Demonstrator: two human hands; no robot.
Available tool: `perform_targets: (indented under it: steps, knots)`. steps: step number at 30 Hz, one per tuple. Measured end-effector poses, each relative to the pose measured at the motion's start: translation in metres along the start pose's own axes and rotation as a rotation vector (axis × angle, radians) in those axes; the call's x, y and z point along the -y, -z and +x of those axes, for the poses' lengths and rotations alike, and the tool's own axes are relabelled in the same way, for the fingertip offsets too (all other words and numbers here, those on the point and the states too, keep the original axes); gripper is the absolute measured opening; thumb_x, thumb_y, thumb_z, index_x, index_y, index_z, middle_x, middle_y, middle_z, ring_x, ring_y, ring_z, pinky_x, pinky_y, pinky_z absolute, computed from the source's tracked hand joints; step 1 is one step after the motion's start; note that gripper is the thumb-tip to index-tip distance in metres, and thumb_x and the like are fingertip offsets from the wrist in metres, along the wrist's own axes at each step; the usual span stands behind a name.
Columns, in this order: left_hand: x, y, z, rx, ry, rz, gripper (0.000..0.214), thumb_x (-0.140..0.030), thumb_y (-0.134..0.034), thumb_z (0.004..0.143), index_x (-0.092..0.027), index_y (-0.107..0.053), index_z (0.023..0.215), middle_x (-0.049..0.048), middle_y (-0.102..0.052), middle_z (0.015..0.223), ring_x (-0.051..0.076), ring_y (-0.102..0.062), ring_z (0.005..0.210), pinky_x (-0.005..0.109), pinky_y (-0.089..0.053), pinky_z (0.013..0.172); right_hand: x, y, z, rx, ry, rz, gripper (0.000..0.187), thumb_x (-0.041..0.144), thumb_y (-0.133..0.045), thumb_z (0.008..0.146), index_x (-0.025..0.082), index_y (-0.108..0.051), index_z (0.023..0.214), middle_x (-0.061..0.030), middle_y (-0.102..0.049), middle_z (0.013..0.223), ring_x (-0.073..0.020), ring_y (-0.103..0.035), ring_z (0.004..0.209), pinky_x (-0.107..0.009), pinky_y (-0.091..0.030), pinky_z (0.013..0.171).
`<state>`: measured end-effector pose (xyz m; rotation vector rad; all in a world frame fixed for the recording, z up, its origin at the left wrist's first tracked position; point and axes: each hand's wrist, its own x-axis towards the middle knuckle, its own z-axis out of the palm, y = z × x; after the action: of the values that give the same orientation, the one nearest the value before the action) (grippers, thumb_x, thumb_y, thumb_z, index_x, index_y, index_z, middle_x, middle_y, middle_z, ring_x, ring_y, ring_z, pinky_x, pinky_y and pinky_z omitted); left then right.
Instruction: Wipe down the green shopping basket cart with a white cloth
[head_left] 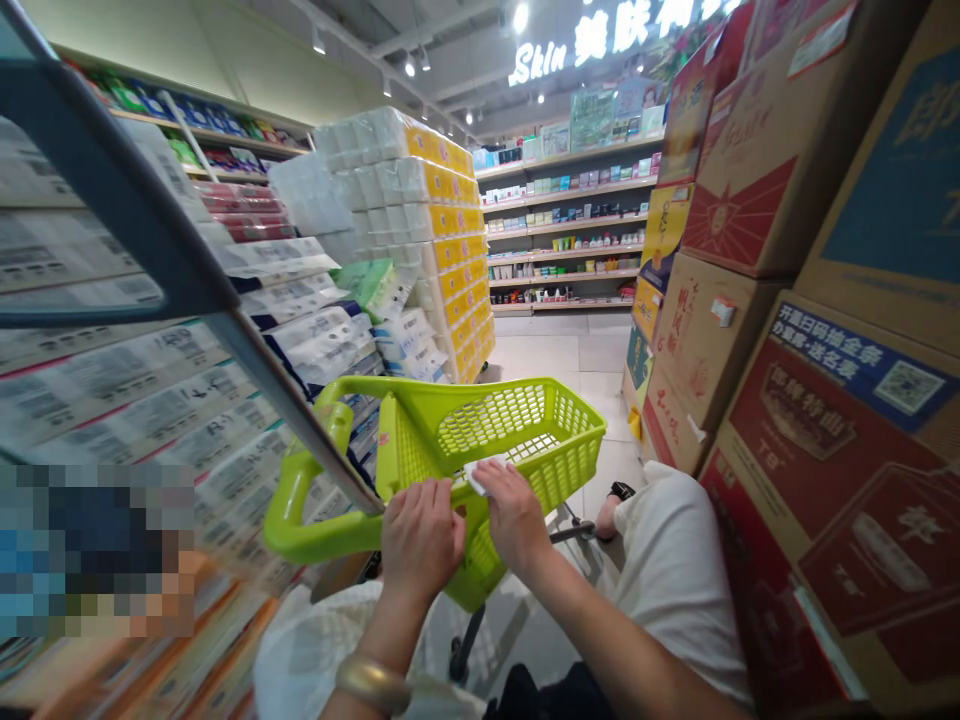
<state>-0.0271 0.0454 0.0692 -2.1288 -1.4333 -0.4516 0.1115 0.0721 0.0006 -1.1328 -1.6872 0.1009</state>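
Note:
Both my hands are over a lime-green plastic shopping trolley basket with a mesh wall. My left hand curls over the basket's near rim, and its fingertips lie close to a small white tissue. My right hand presses that tissue against the rim, fingers closed on it. A gold bangle circles my left wrist. The trolley's inside shows nothing but green mesh.
Wrapped toilet-roll packs are stacked high to the left, behind a dark shelf frame. Printed cardboard cartons tower on the right. Tiled floor runs ahead to cosmetics shelves.

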Motion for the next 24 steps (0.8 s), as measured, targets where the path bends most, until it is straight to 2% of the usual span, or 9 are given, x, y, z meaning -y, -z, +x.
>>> perform_targets:
  steps: [4, 9, 12, 16, 18, 24]
  knots:
    - [-0.002, 0.004, -0.005, 0.007, -0.007, 0.006, 0.021, -0.018, -0.054, 0.077, -0.016, -0.062, 0.096, 0.0062, -0.063, 0.082, 0.026, -0.056, 0.083, 0.039, -0.036, 0.08, 0.014, -0.003, -0.004, 0.016, 0.092, 0.053, 0.044, 0.004, -0.041, 0.087, 0.019, -0.065, 0.12, -0.0085, -0.068, 0.122, -0.0199, -0.061, 0.118, -0.042, -0.043, 0.108]
    - [-0.007, 0.009, -0.011, -0.014, -0.004, 0.004, 0.025, -0.016, -0.054, 0.076, -0.014, -0.063, 0.1, 0.0066, -0.064, 0.083, 0.026, -0.056, 0.085, 0.038, -0.036, 0.083, -0.006, 0.012, -0.01, -0.017, 0.004, -0.058, 0.047, 0.0, -0.04, 0.084, 0.02, -0.067, 0.117, -0.0094, -0.07, 0.12, -0.0222, -0.062, 0.117, -0.045, -0.044, 0.107]
    - [-0.01, 0.01, -0.013, -0.027, 0.01, 0.005, 0.025, -0.015, -0.053, 0.075, -0.014, -0.063, 0.099, 0.0068, -0.064, 0.083, 0.026, -0.056, 0.085, 0.039, -0.036, 0.082, -0.003, 0.014, -0.014, -0.051, -0.028, -0.108, 0.049, -0.001, -0.04, 0.082, 0.019, -0.066, 0.119, -0.0109, -0.069, 0.12, -0.0234, -0.062, 0.118, -0.047, -0.044, 0.107]
    - [-0.011, 0.008, -0.013, -0.044, 0.009, 0.004, 0.021, -0.017, -0.052, 0.077, -0.015, -0.063, 0.095, 0.0066, -0.063, 0.08, 0.026, -0.057, 0.082, 0.038, -0.036, 0.081, 0.014, 0.006, -0.016, -0.009, 0.099, -0.044, 0.049, 0.001, -0.041, 0.083, 0.018, -0.063, 0.124, -0.0109, -0.066, 0.125, -0.0219, -0.06, 0.12, -0.043, -0.045, 0.107]
    - [-0.01, 0.007, -0.014, -0.055, -0.005, 0.002, 0.021, -0.017, -0.052, 0.077, -0.016, -0.063, 0.095, 0.0067, -0.063, 0.08, 0.025, -0.057, 0.082, 0.038, -0.037, 0.08, 0.013, 0.006, -0.015, 0.005, 0.143, -0.011, 0.05, 0.002, -0.041, 0.084, 0.019, -0.062, 0.126, -0.0093, -0.066, 0.127, -0.0206, -0.059, 0.121, -0.042, -0.045, 0.108]
    - [-0.008, 0.007, -0.014, -0.039, -0.012, 0.008, 0.024, -0.016, -0.053, 0.075, -0.015, -0.063, 0.097, 0.0072, -0.063, 0.082, 0.026, -0.056, 0.084, 0.039, -0.037, 0.081, -0.013, 0.015, -0.014, -0.087, -0.018, -0.077, 0.05, 0.0, -0.04, 0.082, 0.02, -0.067, 0.119, -0.0097, -0.071, 0.117, -0.023, -0.063, 0.116, -0.046, -0.047, 0.105]
